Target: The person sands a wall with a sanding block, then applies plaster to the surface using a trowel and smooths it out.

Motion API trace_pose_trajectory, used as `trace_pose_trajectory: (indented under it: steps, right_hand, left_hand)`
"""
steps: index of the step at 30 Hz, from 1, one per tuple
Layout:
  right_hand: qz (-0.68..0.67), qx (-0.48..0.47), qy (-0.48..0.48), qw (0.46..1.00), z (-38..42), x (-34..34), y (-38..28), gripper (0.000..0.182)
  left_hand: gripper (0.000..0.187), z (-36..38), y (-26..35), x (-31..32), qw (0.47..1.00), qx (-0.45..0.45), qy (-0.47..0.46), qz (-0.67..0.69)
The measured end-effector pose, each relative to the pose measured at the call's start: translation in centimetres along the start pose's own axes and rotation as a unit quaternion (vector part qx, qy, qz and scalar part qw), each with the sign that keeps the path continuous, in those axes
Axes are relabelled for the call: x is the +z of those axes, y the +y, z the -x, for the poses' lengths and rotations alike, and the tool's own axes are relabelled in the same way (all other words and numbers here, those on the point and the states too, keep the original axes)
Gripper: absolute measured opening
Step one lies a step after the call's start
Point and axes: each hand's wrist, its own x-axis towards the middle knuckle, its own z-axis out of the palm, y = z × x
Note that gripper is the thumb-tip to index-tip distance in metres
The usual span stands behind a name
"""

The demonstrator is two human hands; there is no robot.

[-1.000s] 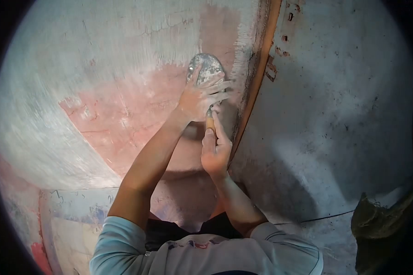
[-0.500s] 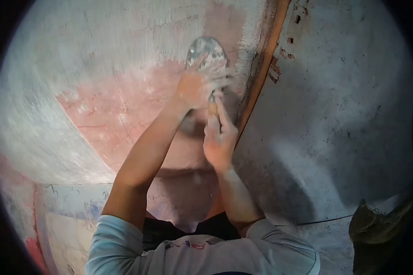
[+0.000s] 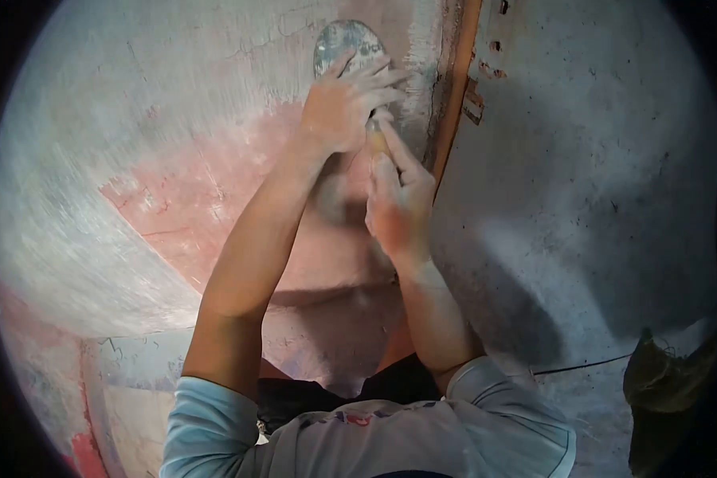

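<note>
A rounded, grey-mottled metal blade [image 3: 349, 44] lies against the pinkish, scraped surface [image 3: 239, 151] at the upper middle. On top of the blade rests my left hand [image 3: 350, 99], its fingers spread over it and pointing up and right. Just below and to the right, my right hand [image 3: 398, 187] is wrapped round the light wooden handle [image 3: 376, 142] of the same tool, with one finger stretched along it toward the blade. The lower part of the blade is hidden beneath my left hand.
Right of my hands a brown strip [image 3: 456, 88] runs down beside a grey panel [image 3: 589, 183]. A dark greenish sack-like object [image 3: 663, 378] stands at the lower right. A red patch [image 3: 88, 454] shows at the lower left.
Both hands and the tool have moved up along the surface. My right hand has also shifted slightly right, and the view has moved a little.
</note>
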Motion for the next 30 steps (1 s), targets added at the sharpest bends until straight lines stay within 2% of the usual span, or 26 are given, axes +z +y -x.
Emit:
trace_pose_trajectory:
  steps: [3,4,7,11,13,15,17,18,20,21,22,24,25,27,28,30]
  right_hand:
    - [-0.019,0.023,-0.013,0.999,1.5,-0.5,0.9,0.049]
    - [0.037,-0.078,-0.038,0.996,3.4,-1.5,3.2,0.049]
    - [-0.055,0.084,-0.037,0.994,8.5,-1.4,4.7,0.051]
    - [-0.066,0.040,-0.029,0.997,2.2,-0.2,2.3,0.050]
    - [-0.114,0.078,-0.020,0.990,-1.7,0.5,-3.0,0.050]
    - [-0.127,0.080,-0.020,0.988,-2.5,0.7,-3.5,0.049]
    - [-0.090,0.071,-0.013,0.993,-1.0,0.6,-3.0,0.048]
    - [-0.063,0.112,-0.020,0.992,0.3,0.4,-2.3,0.048]
    - [0.009,-0.004,-0.040,0.999,4.6,-0.5,2.9,0.049]
    - [0.042,0.047,-0.016,0.998,6.7,-0.5,3.5,0.046]
    - [0.040,0.042,-0.014,0.998,6.2,-0.3,3.2,0.046]
    - [-0.043,0.069,-0.024,0.996,5.3,-0.1,2.1,0.050]
    - [-0.018,0.027,-0.023,0.999,2.2,0.4,1.8,0.051]
    - [-0.078,0.020,-0.029,0.996,-2.6,1.1,-2.8,0.050]
    - [-0.088,0.045,-0.027,0.995,-4.2,1.4,-4.7,0.051]
    - [-0.088,0.041,-0.027,0.995,-3.9,1.3,-4.6,0.051]
  left_hand:
    - [0.040,1.5,1.5,0.6,1.000,-0.016,-0.007,-0.006]
    - [0.040,3.5,2.6,1.7,0.999,-0.033,-0.016,0.014]
    - [0.041,7.0,5.7,2.2,0.993,-0.064,-0.094,0.042]
    - [0.043,2.4,1.0,1.0,0.998,-0.026,-0.043,-0.024]
    - [0.030,-1.7,-1.6,-1.0,0.999,0.010,-0.002,-0.053]
    - [0.033,-2.8,-1.9,-2.2,0.998,0.015,-0.005,-0.067]
    - [0.037,-1.4,-1.6,-1.1,0.998,0.009,-0.008,-0.063]
    - [0.040,0.2,0.1,-1.0,0.998,-0.007,-0.033,-0.049]
    - [0.040,4.5,2.5,1.1,0.997,-0.018,-0.057,-0.038]
    - [0.043,5.9,3.7,1.4,0.997,-0.026,-0.073,-0.017]
    - [0.047,6.2,4.2,1.3,0.996,-0.032,-0.089,0.004]
    - [0.046,4.4,2.5,1.1,0.997,-0.023,-0.075,-0.011]
    - [0.045,2.4,0.6,0.7,0.997,-0.014,-0.063,-0.035]
    - [0.043,-2.7,-2.6,-2.1,0.999,0.003,0.000,-0.041]
    - [0.043,-4.3,-4.0,-2.5,0.998,0.019,0.037,-0.047]
    - [0.043,-4.9,-3.7,-3.0,0.997,0.023,0.035,-0.063]
